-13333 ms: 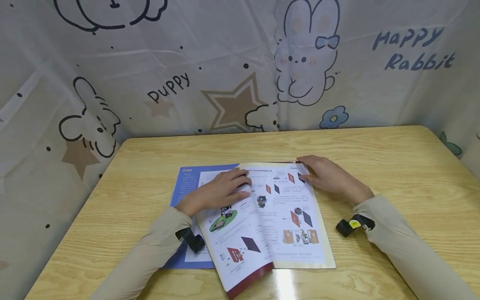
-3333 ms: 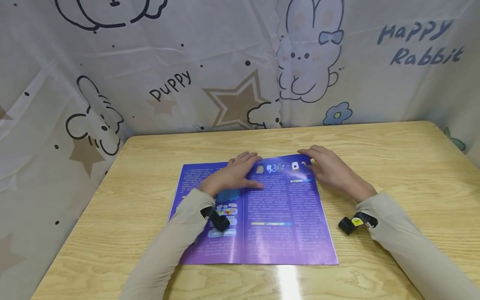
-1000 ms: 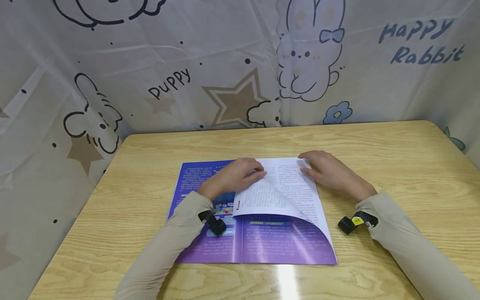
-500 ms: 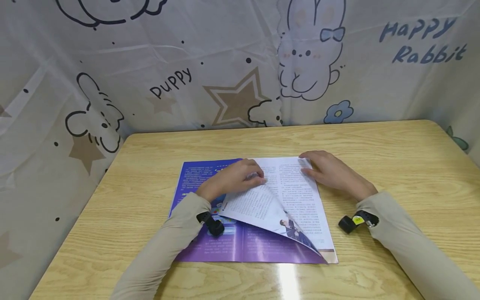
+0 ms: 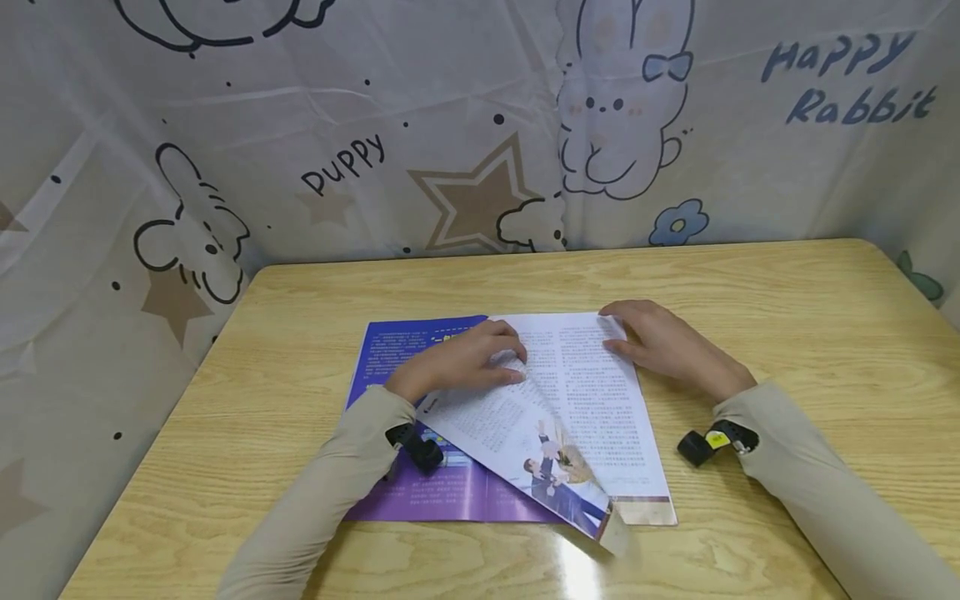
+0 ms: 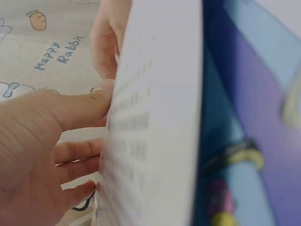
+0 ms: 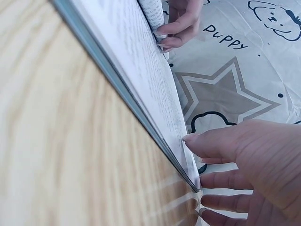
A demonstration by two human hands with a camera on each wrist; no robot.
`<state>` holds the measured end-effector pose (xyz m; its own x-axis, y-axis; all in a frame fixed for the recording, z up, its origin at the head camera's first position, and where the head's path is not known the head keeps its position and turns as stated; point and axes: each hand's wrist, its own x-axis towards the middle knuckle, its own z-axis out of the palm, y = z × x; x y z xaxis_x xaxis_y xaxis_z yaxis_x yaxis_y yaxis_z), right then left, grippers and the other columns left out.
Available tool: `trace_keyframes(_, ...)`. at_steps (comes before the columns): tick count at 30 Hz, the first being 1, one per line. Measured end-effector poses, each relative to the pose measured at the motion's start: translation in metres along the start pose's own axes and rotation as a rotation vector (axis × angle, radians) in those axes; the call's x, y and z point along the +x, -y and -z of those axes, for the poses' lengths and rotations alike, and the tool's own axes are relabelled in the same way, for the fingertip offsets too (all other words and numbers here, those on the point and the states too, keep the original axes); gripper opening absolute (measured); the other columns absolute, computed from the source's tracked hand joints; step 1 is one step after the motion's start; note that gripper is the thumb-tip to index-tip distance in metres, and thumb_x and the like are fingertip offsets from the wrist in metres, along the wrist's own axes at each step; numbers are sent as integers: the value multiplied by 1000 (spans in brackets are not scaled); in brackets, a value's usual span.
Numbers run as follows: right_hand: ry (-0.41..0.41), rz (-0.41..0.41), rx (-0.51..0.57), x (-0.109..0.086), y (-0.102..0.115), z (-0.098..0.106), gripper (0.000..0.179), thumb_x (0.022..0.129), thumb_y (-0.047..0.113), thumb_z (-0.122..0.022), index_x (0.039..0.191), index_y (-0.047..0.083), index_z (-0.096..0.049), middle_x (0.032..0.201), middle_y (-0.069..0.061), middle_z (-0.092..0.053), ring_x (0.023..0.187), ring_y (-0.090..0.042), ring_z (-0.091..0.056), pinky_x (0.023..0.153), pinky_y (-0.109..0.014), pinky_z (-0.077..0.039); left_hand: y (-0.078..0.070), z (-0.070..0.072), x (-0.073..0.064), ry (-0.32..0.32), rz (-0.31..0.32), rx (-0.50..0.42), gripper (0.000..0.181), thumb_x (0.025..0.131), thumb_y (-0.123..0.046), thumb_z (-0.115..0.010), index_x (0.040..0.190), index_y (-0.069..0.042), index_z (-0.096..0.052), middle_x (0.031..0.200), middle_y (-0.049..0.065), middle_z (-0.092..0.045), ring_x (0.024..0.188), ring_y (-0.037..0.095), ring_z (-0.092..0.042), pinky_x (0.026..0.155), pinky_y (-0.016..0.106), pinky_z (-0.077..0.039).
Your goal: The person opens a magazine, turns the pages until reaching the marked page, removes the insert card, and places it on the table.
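An open magazine (image 5: 607, 417) lies on the wooden table, its left side showing a blue and purple page (image 5: 450, 492). My left hand (image 5: 461, 362) pinches a printed leaf (image 5: 487, 425) that is lifted and folds over toward the left. That leaf bears a picture of people near its lower corner. In the left wrist view the thumb presses the raised leaf (image 6: 155, 117), and the fingertips are partly hidden behind it. My right hand (image 5: 667, 346) holds the magazine's far right corner; in the right wrist view its thumb (image 7: 211, 143) touches the top page and its fingers lie at the edge.
The light wood table (image 5: 787, 333) extends around the magazine. Behind it hangs a cloth backdrop (image 5: 450, 100) printed with animals, stars and words. Black wrist cameras are strapped at both sleeves (image 5: 787, 450).
Over the last second the left hand has drawn the leaf leftward and toward the person, uncovering more of the white right page. Earlier, other spreads lay open. The right hand stays at the corner.
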<state>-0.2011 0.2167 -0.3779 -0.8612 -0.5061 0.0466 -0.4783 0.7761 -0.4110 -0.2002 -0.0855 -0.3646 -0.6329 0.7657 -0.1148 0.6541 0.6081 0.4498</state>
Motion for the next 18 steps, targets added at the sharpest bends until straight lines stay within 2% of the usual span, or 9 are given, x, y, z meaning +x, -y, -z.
trace_keyframes(8,2,-3,-7,0,-1,0,43,93,13,-64,131,-4,-53,132,-25,-54,125,-41,-48,104,-55,-37,2,2,-4,22,-16,-39,27,97,-31,-60,118,-15,-64,133,10,-50,128,25,-42,108,40,-35)
trace_keyframes(18,9,-16,-2,0,1,0,44,92,13,-66,131,-3,-53,132,-24,-54,124,-41,-48,104,-55,-37,3,-3,-5,-3,62,-48,24,96,-36,-60,111,-19,-65,133,7,-52,128,23,-42,108,39,-35)
